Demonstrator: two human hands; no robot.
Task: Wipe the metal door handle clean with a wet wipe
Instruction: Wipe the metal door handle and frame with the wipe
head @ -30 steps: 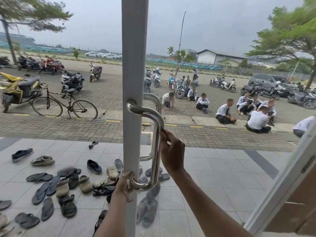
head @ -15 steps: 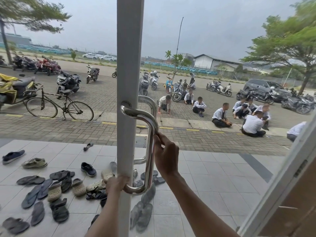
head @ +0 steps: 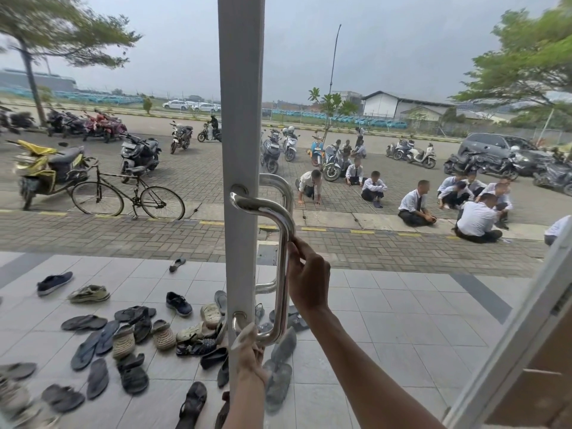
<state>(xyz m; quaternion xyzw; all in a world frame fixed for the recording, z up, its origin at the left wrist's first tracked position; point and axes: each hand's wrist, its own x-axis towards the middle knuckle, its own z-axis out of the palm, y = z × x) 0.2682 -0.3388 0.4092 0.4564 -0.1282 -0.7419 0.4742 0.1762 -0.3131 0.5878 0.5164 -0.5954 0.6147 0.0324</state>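
Note:
A polished metal door handle (head: 263, 209), a D-shaped pull, is fixed to the white stile (head: 241, 103) of a glass door straight ahead. My right hand (head: 308, 283) is wrapped round the handle's upright bar a little above its middle. My left hand (head: 250, 357) is closed at the lower bend of the handle. A pale piece that looks like the wet wipe (head: 245, 334) is pressed against the metal under its fingers. A matching handle (head: 278, 181) shows through the glass on the outer side.
Another white door frame (head: 510, 345) slants across the lower right. Outside on the tiles lie several sandals and shoes (head: 123, 335). Beyond are a bicycle (head: 130, 196), parked motorbikes and several seated people (head: 414, 205).
My left hand has slipped slightly lower on the bottom bend. My right hand keeps its hold on the upright bar. The view has shifted a little to the left.

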